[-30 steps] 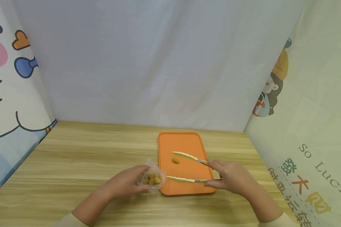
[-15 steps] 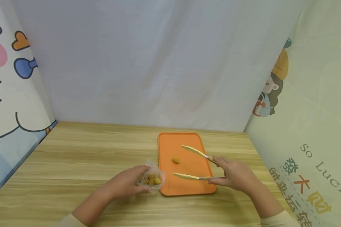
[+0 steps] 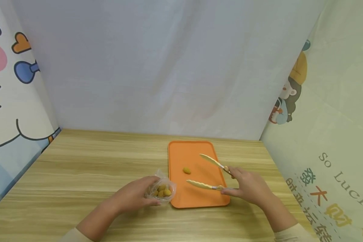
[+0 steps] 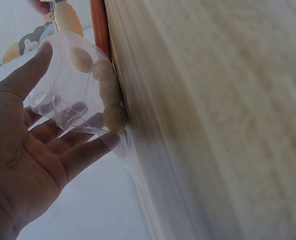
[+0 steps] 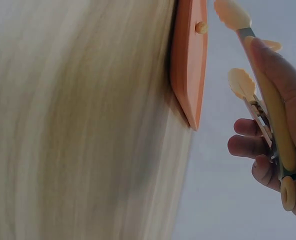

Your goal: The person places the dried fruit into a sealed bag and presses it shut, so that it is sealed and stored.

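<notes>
My left hand (image 3: 139, 193) holds a clear plastic bag (image 4: 63, 95) with its fingers and thumb around the side; the bag's mouth faces the tray. Several small yellow-brown oval fruits (image 3: 161, 193) lie inside it. In my right hand (image 3: 248, 185) is a pair of tongs (image 5: 273, 110) with cream scalloped tips, gripped by the handles. The tong arms are spread apart above the orange tray (image 3: 193, 151), and nothing sits between them. One loose oval fruit (image 3: 186, 170) lies on the tray, left of the tong tips.
The tray rests on a wood-grain table (image 3: 109, 151). A pale curtain (image 3: 154, 67) hangs behind the table. Printed cloths stand at both sides, the right cloth (image 3: 329, 117) close to the table's right edge.
The tongs have moved right and away from the bag, and their tips now sit further from the loose fruit. My left hand and the bag have stayed in place.
</notes>
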Demonstrator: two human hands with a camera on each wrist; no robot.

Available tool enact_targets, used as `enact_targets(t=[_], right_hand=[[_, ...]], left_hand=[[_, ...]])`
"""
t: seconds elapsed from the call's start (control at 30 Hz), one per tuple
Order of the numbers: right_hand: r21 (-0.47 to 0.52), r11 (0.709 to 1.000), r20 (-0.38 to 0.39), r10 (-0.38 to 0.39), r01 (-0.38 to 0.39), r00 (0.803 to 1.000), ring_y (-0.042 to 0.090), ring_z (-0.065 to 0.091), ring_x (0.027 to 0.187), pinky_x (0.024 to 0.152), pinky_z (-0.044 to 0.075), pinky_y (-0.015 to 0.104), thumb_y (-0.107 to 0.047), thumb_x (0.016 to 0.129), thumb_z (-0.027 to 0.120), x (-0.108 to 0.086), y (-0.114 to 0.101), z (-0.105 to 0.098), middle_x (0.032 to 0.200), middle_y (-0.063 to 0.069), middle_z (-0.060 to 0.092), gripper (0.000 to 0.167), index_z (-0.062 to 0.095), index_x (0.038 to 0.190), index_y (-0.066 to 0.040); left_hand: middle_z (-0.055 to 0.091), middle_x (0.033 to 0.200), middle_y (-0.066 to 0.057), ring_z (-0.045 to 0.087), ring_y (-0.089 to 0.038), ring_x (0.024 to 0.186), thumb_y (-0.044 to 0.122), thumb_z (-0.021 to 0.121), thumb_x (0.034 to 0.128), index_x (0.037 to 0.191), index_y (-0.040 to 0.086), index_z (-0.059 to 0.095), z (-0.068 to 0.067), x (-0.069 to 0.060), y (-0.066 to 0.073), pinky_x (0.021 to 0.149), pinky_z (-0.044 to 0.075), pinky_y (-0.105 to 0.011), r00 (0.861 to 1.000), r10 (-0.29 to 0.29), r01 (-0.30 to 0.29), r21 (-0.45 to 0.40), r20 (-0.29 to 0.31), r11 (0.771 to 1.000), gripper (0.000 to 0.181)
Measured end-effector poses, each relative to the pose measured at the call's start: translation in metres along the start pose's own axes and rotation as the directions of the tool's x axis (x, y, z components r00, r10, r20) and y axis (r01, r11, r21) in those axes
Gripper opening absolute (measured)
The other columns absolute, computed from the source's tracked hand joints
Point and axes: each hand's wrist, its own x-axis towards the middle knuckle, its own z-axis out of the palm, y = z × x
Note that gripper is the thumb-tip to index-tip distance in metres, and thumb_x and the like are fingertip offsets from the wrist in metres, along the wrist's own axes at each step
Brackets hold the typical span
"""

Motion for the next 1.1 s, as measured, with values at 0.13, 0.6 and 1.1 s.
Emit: enact_targets(t=[0.13,0.6,1.1], right_hand=[[0.030,0.998,0.044,0.051,-0.052,0.998,0.012,0.063,0.072,0.054,0.045,0.026,-0.076,0.075,0.063,0.001,-0.001,0.003,0.101,-0.004,0.070,0.083,0.060,0.128,-0.013],[0.086,0.986,0.152,0.129,-0.144,0.980,0.015,0.063,0.079,0.059,0.048,0.032,-0.073,0.074,0.067,0.005,-0.010,0.012,0.101,-0.003,0.067,0.074,0.060,0.121,-0.016],[0.070,0.991,0.141,0.102,-0.113,0.985,0.005,0.051,0.060,0.052,0.041,0.026,-0.074,0.077,0.064,0.003,-0.012,0.013,0.085,-0.008,0.065,0.059,0.061,0.099,-0.019]], left_hand=[[0.059,0.132,-0.003,0.056,-0.020,0.119,0.051,0.078,0.0784,0.137,0.014,0.051,-0.001,0.000,0.002,0.100,0.046,-0.046,1.000,0.003,-0.003,-0.008,0.002,1.000,0.074],[0.060,0.129,-0.001,0.057,-0.019,0.116,0.048,0.079,0.0783,0.136,0.015,0.052,0.000,-0.001,0.004,0.099,0.047,-0.045,1.000,0.013,-0.013,0.002,-0.006,1.000,0.072],[0.059,0.133,-0.004,0.056,-0.023,0.121,0.049,0.078,0.0790,0.138,0.014,0.051,-0.001,-0.002,0.011,0.102,0.045,-0.047,1.000,0.009,-0.009,-0.009,0.006,1.000,0.074]])
